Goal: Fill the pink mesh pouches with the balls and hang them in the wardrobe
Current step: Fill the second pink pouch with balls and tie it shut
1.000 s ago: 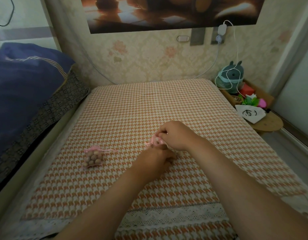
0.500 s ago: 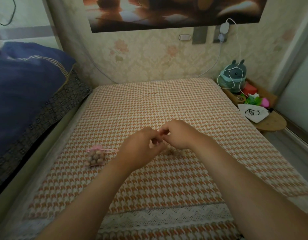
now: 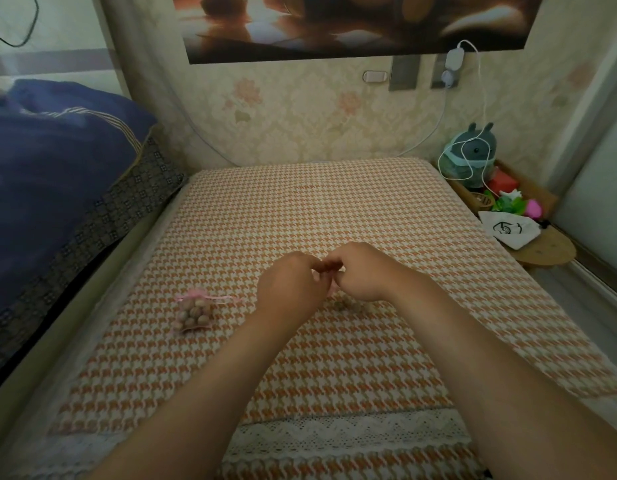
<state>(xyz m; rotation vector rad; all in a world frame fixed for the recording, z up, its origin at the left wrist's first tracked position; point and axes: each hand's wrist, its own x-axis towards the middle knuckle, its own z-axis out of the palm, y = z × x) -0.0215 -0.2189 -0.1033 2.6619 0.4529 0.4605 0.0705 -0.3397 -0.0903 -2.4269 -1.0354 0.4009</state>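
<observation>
Head view: your left hand (image 3: 289,289) was down on the checked cover (image 3: 300,209) a second ago, below the right. It has since come up level with your right hand (image 3: 364,277), and the fingertips now meet.

Both sets of fingers are curled tight, tips pinched together. Only a sliver of pink shows between the hands, so I read that as the second pouch (image 3: 333,289) held by both. I can't tell whether its mouth is open or drawn.

A few loose balls (image 3: 348,305) lie on the cover just under your right wrist, so filling probably isn't finished.

The filled pouch (image 3: 194,311) hasn't moved. It lies tied on the cover, well to your left.

Nothing is hung yet.
</observation>
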